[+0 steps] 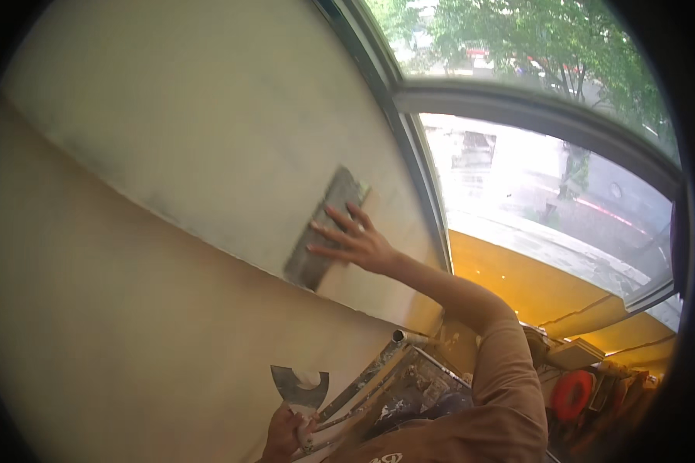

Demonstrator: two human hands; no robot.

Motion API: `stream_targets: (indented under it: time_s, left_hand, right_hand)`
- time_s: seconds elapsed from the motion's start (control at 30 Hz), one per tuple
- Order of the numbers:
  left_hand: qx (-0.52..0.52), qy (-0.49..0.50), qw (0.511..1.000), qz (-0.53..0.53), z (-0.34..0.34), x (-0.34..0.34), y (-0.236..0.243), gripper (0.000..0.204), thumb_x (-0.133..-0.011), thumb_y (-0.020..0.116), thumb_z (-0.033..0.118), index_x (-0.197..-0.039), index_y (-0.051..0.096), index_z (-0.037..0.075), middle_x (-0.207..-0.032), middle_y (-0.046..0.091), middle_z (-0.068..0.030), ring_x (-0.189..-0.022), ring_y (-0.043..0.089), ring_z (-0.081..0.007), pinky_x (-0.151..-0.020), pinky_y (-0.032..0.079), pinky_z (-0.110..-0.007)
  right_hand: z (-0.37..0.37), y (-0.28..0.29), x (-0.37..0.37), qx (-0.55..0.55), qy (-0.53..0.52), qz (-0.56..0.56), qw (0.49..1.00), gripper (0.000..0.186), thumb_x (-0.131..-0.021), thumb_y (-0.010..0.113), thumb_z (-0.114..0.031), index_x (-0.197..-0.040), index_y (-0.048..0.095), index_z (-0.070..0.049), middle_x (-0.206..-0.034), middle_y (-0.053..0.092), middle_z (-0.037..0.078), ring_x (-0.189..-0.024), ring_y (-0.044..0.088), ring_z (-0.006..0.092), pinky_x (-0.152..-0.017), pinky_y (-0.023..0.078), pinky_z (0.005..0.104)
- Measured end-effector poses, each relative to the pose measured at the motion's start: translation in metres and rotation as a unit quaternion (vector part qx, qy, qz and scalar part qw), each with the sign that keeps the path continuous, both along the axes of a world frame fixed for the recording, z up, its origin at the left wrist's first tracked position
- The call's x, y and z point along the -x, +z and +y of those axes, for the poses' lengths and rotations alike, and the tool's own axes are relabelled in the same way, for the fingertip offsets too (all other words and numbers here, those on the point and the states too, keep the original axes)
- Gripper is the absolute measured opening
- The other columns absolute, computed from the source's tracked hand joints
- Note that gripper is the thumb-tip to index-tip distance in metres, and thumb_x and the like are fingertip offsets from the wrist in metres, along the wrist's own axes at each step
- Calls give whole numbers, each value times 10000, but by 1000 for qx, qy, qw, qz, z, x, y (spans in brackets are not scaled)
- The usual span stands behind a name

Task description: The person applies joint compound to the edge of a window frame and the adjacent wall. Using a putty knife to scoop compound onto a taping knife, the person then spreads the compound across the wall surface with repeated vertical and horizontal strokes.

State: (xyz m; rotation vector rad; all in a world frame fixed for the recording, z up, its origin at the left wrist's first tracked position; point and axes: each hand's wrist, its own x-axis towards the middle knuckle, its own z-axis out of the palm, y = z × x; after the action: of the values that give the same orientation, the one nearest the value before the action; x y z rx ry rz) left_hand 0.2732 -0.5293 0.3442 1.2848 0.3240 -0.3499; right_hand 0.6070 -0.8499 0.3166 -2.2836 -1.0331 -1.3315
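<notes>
My right hand (359, 241) has its fingers spread over a grey, wide flat blade (316, 231), holding it against the pale wall (208, 100) beside the window frame, just above a long ridge or edge in the wall. My left hand (284, 428), low in the view, grips a putty knife (297, 382) by its handle, its dark blade upright and smeared with light material. The right arm crosses the lower right, partly hiding what lies behind it.
A window (540, 185) on the right looks onto trees and a street, above a yellow panel (517, 270). A paint-spattered metal frame (363, 386) stands below me. A red ring-shaped object (571, 397) sits among clutter at lower right.
</notes>
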Motion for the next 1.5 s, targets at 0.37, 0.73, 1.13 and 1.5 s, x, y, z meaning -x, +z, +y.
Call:
stream_targets:
  time_s: [0.37,0.73,1.13,1.5]
  left_hand:
    - [-17,-26,997,74,-25,-18,-42,379,-934,560,25,-1294,455,-33,-1083,622,-232,-713,583,-240,-635,490,-339]
    - [16,-126,990,59,-67,-68,-77,349,-957,636,136,-1260,513,13,-964,684,-133,-725,629,-171,-637,526,-271]
    - [53,-314,948,29,-150,-136,-64,279,-998,604,127,-1235,554,-12,-1087,697,-103,-775,619,-98,-715,536,-236]
    - [56,-355,931,-60,-178,-128,-16,280,-995,629,188,-1204,528,32,-1011,695,-112,-727,600,-106,-666,507,-259]
  right_hand:
    - [-35,-300,52,144,0,203,969,749,-891,564,-184,-1554,290,-399,-1636,280,3,-1517,244,297,-1224,176,589]
    - [-104,-185,130,-388,87,390,830,625,-841,502,104,-1411,558,-144,-1369,594,125,-1285,549,293,-1051,434,417]
    - [-159,-22,260,-714,271,488,423,362,-880,669,66,-1220,588,-30,-1123,648,89,-1052,632,220,-948,509,364]
    - [-158,21,274,-273,195,459,823,541,-872,671,-59,-1402,568,-96,-1486,516,167,-1356,515,325,-1067,439,381]
